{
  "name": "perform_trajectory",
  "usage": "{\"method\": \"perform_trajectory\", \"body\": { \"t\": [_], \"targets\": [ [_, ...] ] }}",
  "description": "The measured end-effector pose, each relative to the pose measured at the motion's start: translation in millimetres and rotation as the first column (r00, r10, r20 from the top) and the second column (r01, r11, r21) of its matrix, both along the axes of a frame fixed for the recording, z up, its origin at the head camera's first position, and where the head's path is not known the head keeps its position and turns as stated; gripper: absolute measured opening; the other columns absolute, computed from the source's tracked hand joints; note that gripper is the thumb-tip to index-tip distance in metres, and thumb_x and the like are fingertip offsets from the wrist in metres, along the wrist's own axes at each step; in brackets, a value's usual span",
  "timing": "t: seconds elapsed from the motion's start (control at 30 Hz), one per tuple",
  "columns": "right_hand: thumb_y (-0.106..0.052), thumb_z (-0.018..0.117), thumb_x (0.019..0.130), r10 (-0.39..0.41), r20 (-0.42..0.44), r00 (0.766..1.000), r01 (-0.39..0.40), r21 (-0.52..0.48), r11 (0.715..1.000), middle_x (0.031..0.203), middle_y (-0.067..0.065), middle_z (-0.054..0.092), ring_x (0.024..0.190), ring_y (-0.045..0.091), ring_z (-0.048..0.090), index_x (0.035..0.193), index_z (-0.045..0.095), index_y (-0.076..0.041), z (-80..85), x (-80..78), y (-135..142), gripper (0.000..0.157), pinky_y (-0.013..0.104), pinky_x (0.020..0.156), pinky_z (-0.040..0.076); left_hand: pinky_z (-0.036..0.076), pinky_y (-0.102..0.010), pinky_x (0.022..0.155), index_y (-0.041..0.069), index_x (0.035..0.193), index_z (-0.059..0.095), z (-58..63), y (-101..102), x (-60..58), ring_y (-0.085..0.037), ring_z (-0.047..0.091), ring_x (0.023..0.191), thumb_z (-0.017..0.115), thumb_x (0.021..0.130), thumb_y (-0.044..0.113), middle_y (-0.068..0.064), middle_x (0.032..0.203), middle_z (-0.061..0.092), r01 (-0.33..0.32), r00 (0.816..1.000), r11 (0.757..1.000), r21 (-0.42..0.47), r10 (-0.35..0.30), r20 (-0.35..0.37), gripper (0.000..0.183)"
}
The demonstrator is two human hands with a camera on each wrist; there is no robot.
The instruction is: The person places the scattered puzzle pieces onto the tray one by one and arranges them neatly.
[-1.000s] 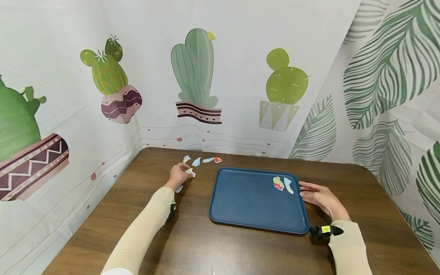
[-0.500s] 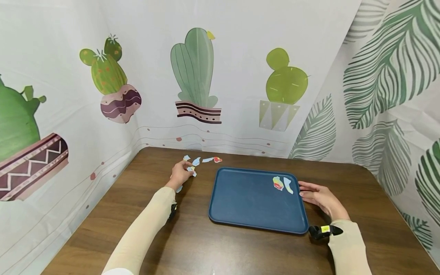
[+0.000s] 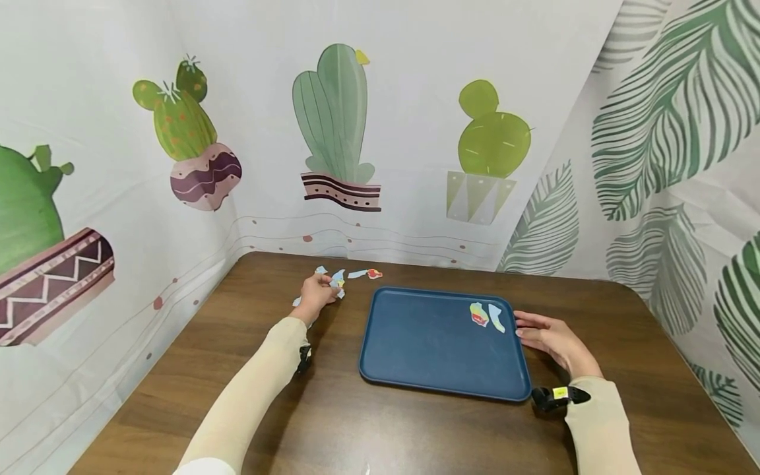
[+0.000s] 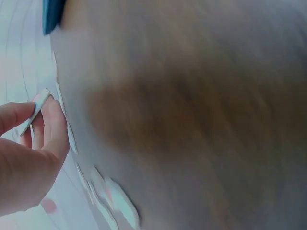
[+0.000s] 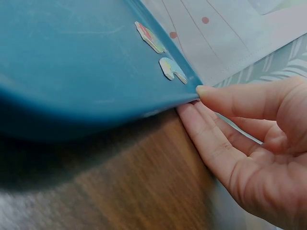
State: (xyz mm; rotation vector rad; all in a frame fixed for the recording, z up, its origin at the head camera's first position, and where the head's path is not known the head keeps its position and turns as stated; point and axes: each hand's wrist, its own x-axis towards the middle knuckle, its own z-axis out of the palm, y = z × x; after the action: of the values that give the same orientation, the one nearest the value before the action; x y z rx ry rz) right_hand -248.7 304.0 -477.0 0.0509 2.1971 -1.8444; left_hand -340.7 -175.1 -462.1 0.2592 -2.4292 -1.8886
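Note:
My left hand (image 3: 315, 295) is raised a little over the table's back left, pinching a flat, thin puzzle piece (image 4: 36, 112) between thumb and fingers. Loose pale blue pieces lie around it, partly covered by the hand in the head view. At the tray's right side, my right hand (image 3: 557, 342) grips the rim of the blue tray (image 5: 96, 57), thumb on top and fingers underneath. Two pieces lie inside the tray at its upper right: a yellow and red piece (image 3: 478, 315) and a curved pale blue piece (image 3: 496, 318).
Near the table's back edge lie a pale blue strip-like piece (image 3: 357, 274), a red piece (image 3: 375, 274) and a small pale piece (image 3: 320, 270). The brown wooden table (image 3: 332, 422) meets a cactus-print cloth (image 3: 410, 132) behind it.
The left hand has lifted a puzzle piece from among the loose ones and shifted slightly to the right and away. The right hand has stayed at the tray's rim.

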Motion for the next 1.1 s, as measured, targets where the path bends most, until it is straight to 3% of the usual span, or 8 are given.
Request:
{"method": "perform_trajectory", "body": {
  "t": [0.13, 0.23, 0.37, 0.57, 0.73, 0.87, 1.1],
  "targets": [
    [-0.005, 0.065, 0.091, -0.005, -0.008, 1.0, 0.005, -0.031, 1.0, 0.124, 0.017, 0.056, 0.093, 0.007, 0.065, 0.145, 0.028, 0.011, -0.7, -0.7, -0.2, 0.067, 0.027, 0.086, 0.056, 0.061, -0.033, 0.065, -0.009, 0.108, 0.052, 3.1, 12.6, 0.1, -0.016, 0.063, 0.059, 0.063, 0.086, -0.01, -0.008, 0.081, 0.053, 0.033, 0.999, 0.992, 0.125, -0.037, 0.03, 0.025],
    [-0.003, 0.065, 0.091, -0.006, -0.014, 1.0, 0.006, -0.046, 0.999, 0.12, 0.012, 0.059, 0.092, 0.007, 0.066, 0.145, 0.028, 0.012, 0.0, -1.2, -0.2, 0.067, 0.026, 0.085, 0.056, 0.061, -0.037, 0.071, -0.01, 0.116, 0.054, 8.4, 24.7, 0.9, -0.018, 0.064, 0.063, 0.062, 0.087, -0.01, -0.008, 0.079, 0.055, 0.056, 0.997, 0.981, 0.184, -0.066, 0.046, 0.03],
    [-0.004, 0.064, 0.092, 0.001, -0.012, 1.0, -0.002, -0.035, 0.999, 0.124, 0.017, 0.056, 0.093, 0.007, 0.065, 0.145, 0.027, 0.011, 0.9, -0.7, -0.2, 0.067, 0.027, 0.086, 0.056, 0.06, -0.04, 0.076, -0.01, 0.126, 0.054, 11.7, 41.4, 1.8, -0.022, 0.066, 0.071, 0.061, 0.089, -0.009, -0.009, 0.08, 0.058, 0.087, 0.994, 0.97, 0.226, -0.1, 0.048, 0.038],
    [-0.009, 0.064, 0.093, -0.006, 0.016, 1.0, 0.006, 0.024, 1.0, 0.134, 0.025, 0.048, 0.095, 0.008, 0.065, 0.146, 0.03, 0.007, 0.0, 0.1, 0.1, 0.065, 0.028, 0.087, 0.055, 0.06, -0.035, 0.073, -0.006, 0.128, 0.056, 17.0, 70.5, 0.3, -0.016, 0.062, 0.07, 0.059, 0.092, -0.006, -0.009, 0.09, 0.055, 0.148, 0.987, 0.962, 0.229, -0.16, 0.034, 0.037],
    [-0.005, 0.063, 0.092, -0.003, 0.006, 1.0, 0.003, -0.014, 1.0, 0.128, 0.02, 0.054, 0.094, 0.007, 0.065, 0.146, 0.029, 0.01, -1.0, -0.5, 0.8, 0.065, 0.027, 0.086, 0.056, 0.06, -0.035, 0.078, -0.002, 0.129, 0.058, 21.8, 92.5, -1.1, -0.024, 0.063, 0.088, 0.056, 0.093, -0.007, -0.013, 0.103, 0.049, 0.192, 0.979, 0.958, 0.212, -0.201, 0.021, 0.036],
    [-0.005, 0.063, 0.093, -0.001, 0.006, 1.0, 0.001, -0.024, 1.0, 0.126, 0.017, 0.055, 0.093, 0.007, 0.065, 0.145, 0.029, 0.01, -1.1, -0.8, 1.1, 0.065, 0.027, 0.086, 0.056, 0.058, -0.038, 0.083, 0.001, 0.131, 0.057, 23.2, 107.3, -0.6, -0.03, 0.063, 0.095, 0.054, 0.093, -0.009, -0.016, 0.103, 0.05, 0.228, 0.97, 0.956, 0.185, -0.239, 0.036, 0.039],
    [-0.007, 0.062, 0.093, -0.003, 0.008, 1.0, 0.003, -0.003, 1.0, 0.13, 0.021, 0.052, 0.095, 0.007, 0.065, 0.146, 0.03, 0.008, -1.5, -0.5, 0.5, 0.064, 0.028, 0.087, 0.055, 0.055, -0.046, 0.089, 0.0, 0.127, 0.06, 21.1, 135.0, -0.3, -0.031, 0.065, 0.089, 0.055, 0.09, -0.011, -0.017, 0.095, 0.056, 0.296, 0.952, 0.934, 0.202, -0.305, 0.016, 0.038]
  ]
}}
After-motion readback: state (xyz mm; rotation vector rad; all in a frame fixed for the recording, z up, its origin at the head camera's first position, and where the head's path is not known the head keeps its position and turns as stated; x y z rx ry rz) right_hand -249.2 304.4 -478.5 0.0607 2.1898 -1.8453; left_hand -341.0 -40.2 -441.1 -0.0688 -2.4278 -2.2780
